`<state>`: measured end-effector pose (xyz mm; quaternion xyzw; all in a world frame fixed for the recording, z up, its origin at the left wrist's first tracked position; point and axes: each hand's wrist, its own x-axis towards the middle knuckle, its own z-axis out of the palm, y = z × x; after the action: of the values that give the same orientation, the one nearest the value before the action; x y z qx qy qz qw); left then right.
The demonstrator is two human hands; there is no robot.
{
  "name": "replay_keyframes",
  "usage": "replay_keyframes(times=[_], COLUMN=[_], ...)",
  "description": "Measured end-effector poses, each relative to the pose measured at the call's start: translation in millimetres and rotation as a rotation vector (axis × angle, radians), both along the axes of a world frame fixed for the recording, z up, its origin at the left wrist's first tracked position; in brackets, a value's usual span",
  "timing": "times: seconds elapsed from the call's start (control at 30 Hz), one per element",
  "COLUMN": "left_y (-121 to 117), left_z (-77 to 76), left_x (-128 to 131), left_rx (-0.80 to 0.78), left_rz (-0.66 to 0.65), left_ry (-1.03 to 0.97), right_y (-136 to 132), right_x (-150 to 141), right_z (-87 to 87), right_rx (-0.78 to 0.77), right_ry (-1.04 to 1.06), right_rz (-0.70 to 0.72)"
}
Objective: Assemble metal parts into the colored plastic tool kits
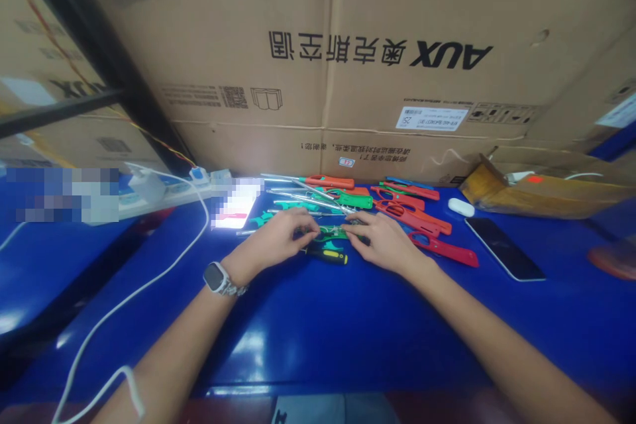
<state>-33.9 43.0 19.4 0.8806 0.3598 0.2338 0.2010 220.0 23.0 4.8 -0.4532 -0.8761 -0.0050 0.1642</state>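
A green stick lighter [330, 233] lies low over the table between my two hands, with its opened casing and small inner parts partly showing. My left hand [288, 233], with a watch on its wrist, grips the lighter's left part, thumb and fingers curled in. From the other side, my right hand [382, 238] has its fingertips closed on the right end. Whatever small part the fingertips may pinch is hidden. Just below the lighter rests a black and yellow screwdriver handle [332, 256]. Behind the hands are metal-tubed lighters, including a green one [355, 198] and an orange one [330, 182].
Several red and orange casing halves [417, 217] lie to the right, before a phone [504, 248] and a white earbud case [461, 207]. A lit screen [238, 202] and a power strip [173, 192] with a white cable sit left. Large cardboard [318, 93] stands behind.
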Motion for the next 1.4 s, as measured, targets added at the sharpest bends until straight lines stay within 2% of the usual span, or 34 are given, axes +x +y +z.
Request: replay_keyframes(times=[0.13, 0.27, 0.33, 0.47, 0.6, 0.67, 0.8, 0.97, 1.07, 1.17, 1.27, 1.4], left_y=[1, 4, 5, 4, 3, 4, 3, 0, 4, 8, 9, 8], left_z=[-1.9, -5.6, -6.5, -4.3, -1.3, -1.8, -3.3, -0.8, -0.7, -1.5, -1.9, -5.0], left_x=[0, -1, -1, -3, -6, -7, -2, 5, 1, -5, -8, -4], left_rx=[-0.056, -0.078, -0.078, -0.144, -0.256, -0.230, -0.043, 0.018, 0.000, -0.039, -0.063, -0.117], left_rz=[-0.018, -0.030, -0.024, -0.043, -0.081, -0.052, 0.010, -0.107, -0.080, 0.008, 0.103, 0.166], left_ry=[0.020, 0.030, 0.021, 0.006, 0.004, 0.002, -0.047, -0.136, -0.132, -0.128, -0.145, -0.195], right_y=[-3, -5, -5, -5, -5, -5, -2, 3, 6, 8, 9, 7], right_x=[-1, -5, -9, -16, -13, -10, -12, -28, -32, -29, -25, -28], right_z=[3.7, 7.8, 8.7, 8.7, 8.6, 9.0, 8.3, 5.5, 3.2, 0.2, -0.4, 4.5], right_rx=[0.016, -0.206, -0.293, -0.353, -0.488, -0.583, -0.711, -0.787, -0.734, -0.498, -0.281, -0.170], right_ry=[0.071, 0.139, 0.131, 0.153, 0.344, 0.490, 0.727, 0.840, 0.859, 0.821, 0.676, 0.479], right_rz=[0.022, 0.122, 0.125, 0.075, 0.102, 0.082, 0.033, 0.043, 0.057, 0.001, -0.053, -0.069])
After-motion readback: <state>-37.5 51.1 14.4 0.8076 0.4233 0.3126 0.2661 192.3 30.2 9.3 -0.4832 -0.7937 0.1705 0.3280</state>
